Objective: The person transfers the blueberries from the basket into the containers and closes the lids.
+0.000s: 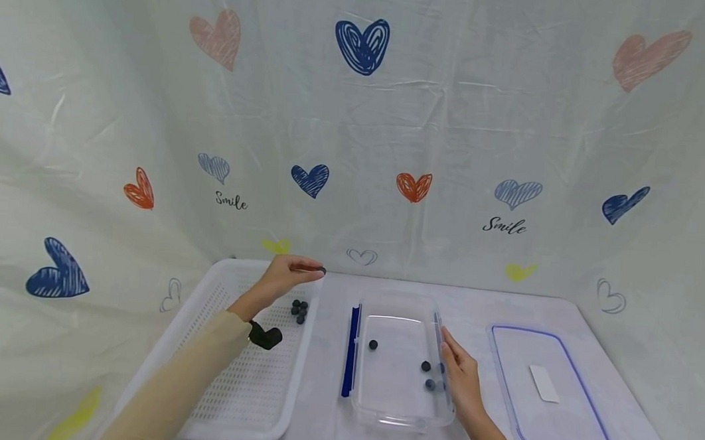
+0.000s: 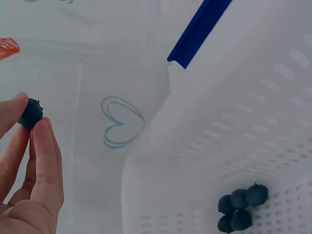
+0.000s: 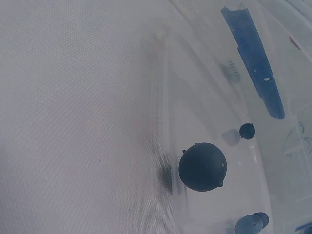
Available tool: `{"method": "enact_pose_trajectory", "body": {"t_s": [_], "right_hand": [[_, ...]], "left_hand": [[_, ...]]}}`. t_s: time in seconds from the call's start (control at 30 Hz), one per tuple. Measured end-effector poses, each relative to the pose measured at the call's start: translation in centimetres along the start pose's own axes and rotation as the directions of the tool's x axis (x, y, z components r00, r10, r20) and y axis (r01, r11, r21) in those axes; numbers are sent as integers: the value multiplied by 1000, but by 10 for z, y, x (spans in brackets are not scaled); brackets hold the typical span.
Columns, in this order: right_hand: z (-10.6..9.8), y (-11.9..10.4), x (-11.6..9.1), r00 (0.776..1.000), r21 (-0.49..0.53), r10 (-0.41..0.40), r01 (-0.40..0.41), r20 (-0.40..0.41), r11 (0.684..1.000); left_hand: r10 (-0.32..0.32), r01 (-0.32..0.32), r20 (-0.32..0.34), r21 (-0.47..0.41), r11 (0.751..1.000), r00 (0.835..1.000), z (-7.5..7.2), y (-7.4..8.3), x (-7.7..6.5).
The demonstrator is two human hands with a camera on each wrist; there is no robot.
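My left hand [image 1: 283, 277] pinches a dark blueberry [image 2: 31, 113] between thumb and fingertips, above the far right corner of a white perforated basket [image 1: 304, 377]. Several more blueberries [image 2: 241, 206] sit clustered on the basket's floor. On the right, my right hand [image 1: 462, 375] touches the right side wall of a clear lidless container [image 1: 398, 418], fingers mostly straight along it. Inside lie a blueberry [image 1: 372, 345] at the left and a few more [image 1: 426, 366] near the right wall. The right wrist view shows the container and blueberries close up, with that hand out of sight.
A clear lid [image 1: 563, 424] with a blue seal and a white label [image 1: 544, 383] lies right of the container. A blue clip flap [image 1: 351, 353] hangs along the container's left side. The white table [image 1: 327, 351] meets a heart-printed curtain [image 1: 441, 118] behind.
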State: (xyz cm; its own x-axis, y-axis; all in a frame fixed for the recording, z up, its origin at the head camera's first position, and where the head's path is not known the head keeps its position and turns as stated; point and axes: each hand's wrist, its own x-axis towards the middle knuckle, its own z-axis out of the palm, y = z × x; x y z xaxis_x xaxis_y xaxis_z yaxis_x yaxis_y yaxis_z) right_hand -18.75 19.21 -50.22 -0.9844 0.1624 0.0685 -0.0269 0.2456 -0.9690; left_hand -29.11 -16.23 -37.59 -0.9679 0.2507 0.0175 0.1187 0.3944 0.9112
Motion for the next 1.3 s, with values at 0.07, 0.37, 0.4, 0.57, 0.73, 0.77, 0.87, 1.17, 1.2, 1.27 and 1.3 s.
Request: {"method": "enact_pose_trajectory", "body": {"t_s": [0.07,0.37,0.4,0.57,0.73,0.77,0.87,1.17,1.2,1.27,1.3], "right_hand": [[0,0,0,1000,3,-3,3,1,1000],[0,3,2,1000,-9,1,-1,-12,1000],[0,3,3,1000,-11,-1,1,-14,1000],[0,4,4,1000,-22,-7,7,-26,1000],[1,5,5,1000,-21,-11,11,-29,1000],[1,5,5,1000,-17,-11,10,-28,1000],[2,5,4,1000,-8,-8,8,-27,1000],[2,5,4,1000,-11,0,-1,-30,1000],[2,5,4,1000,-11,0,0,-31,1000],[2,5,4,1000,-12,-1,0,-31,1000],[2,5,4,1000,-12,-1,1,-31,1000]], "left_hand": [[4,-4,10,-9,1000,1000,3,-5,6],[32,-32,24,5,999,999,24,-4,20],[30,-30,22,14,999,999,27,-3,21],[34,-35,33,23,999,999,40,2,24],[37,-38,54,9,999,998,50,6,25],[38,-38,62,5,999,997,52,7,25],[49,-49,90,-3,999,995,57,10,24],[77,-76,183,-13,997,980,74,13,25],[80,-79,189,-10,997,979,76,13,25],[83,-82,206,-14,997,975,80,14,24],[85,-85,214,-13,996,973,82,14,24]]}}
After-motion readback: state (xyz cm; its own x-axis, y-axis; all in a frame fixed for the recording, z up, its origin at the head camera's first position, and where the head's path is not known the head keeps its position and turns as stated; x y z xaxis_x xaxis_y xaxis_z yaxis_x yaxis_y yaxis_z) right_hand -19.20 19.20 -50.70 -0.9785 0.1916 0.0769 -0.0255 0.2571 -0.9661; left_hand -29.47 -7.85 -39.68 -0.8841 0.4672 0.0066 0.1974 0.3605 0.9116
